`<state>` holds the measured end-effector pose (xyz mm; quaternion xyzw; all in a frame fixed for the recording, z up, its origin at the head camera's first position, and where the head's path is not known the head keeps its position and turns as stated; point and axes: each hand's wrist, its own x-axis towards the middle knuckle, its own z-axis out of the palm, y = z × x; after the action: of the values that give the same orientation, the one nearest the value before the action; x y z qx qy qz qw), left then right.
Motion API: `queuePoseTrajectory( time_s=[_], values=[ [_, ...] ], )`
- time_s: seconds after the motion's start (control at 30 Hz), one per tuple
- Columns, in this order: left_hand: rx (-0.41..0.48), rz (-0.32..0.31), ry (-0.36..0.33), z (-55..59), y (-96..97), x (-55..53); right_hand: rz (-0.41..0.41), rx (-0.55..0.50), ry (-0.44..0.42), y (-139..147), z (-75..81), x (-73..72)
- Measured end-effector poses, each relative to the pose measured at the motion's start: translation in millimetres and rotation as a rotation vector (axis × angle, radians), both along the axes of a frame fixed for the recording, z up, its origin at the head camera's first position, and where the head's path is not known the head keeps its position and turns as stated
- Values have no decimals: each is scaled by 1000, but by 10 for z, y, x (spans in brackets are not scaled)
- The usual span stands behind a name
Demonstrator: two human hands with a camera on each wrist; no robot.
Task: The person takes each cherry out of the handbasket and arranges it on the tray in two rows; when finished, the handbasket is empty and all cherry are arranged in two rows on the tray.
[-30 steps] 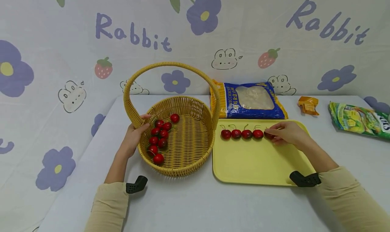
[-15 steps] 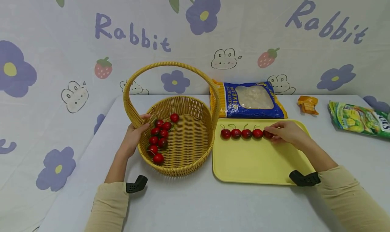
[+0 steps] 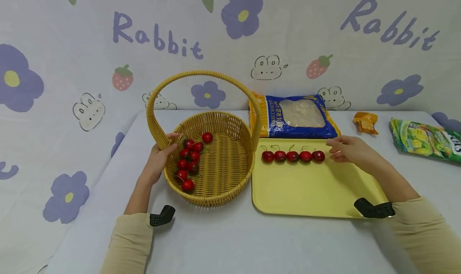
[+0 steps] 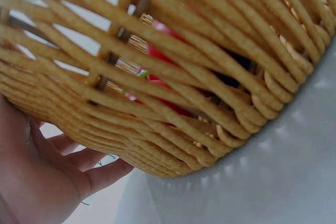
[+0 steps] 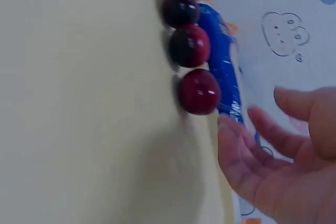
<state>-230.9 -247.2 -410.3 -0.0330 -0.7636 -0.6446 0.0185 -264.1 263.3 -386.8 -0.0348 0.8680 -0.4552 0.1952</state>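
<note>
My left hand [image 3: 155, 162] grips the yellow wicker basket [image 3: 225, 166] at its left rim, by the base of the tall arched handle. In the left wrist view, the fingers [image 4: 107, 174] reach around the woven wall. Several red cherries [image 3: 188, 185] lie along the basket's left side. A row of several dark red cherries with stems runs along the back of the yellow tray [image 3: 299, 194]. Just right of the row's end cherry [image 3: 318, 156], my right hand [image 3: 354, 152] hovers over the tray, holding nothing. Its fingers and thumb are spread apart in the right wrist view.
Behind the tray lies a blue and yellow pasta bag [image 3: 299, 116]. Farther right are a small orange packet [image 3: 365, 122] and a green snack bag [image 3: 428, 140]. A printed cloth backdrop [image 3: 223, 34] rises at the table's back edge.
My right hand has let go of the end cherry and moved off to the right. That cherry now stands at the end of the row. The left hand keeps its grip on the basket.
</note>
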Motion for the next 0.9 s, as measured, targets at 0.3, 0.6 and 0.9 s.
queuePoseTrajectory(
  time_s=[0.3,0.6,0.9],
  values=[
    [-6,12,-9,23,-12,4,171,-182,72,-41,145,63],
    [1,11,-19,3,-6,0,314,-336,21,-371,234,137],
    [7,6,-21,4,9,-7,483,-413,-51,-771,339,185]
  ],
)
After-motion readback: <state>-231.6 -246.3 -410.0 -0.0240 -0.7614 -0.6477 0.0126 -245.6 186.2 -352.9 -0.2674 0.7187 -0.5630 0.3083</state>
